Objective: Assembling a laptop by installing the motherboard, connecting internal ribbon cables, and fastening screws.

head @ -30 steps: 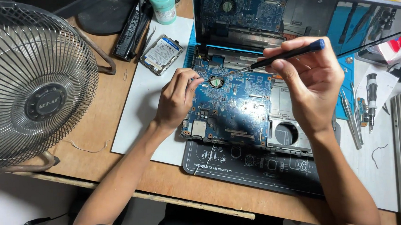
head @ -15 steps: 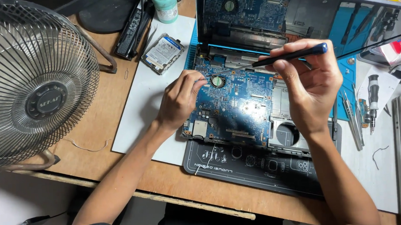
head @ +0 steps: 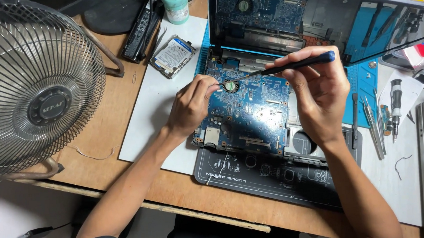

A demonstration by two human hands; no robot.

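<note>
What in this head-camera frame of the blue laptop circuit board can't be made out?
- Tip of the dark-handled screwdriver: too small where it meets the blue circuit board.
- Left hand fingertips: curled under, contact hidden.
- Board's right part: covered by the right hand.
- Round metal wire-cage fan: cut off by the left edge.

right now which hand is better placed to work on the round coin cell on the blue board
Right. The right hand holds the black tool with its tip at the coin cell. The left hand only rests fingertips on the motherboard beside it, likely steadying.
</note>
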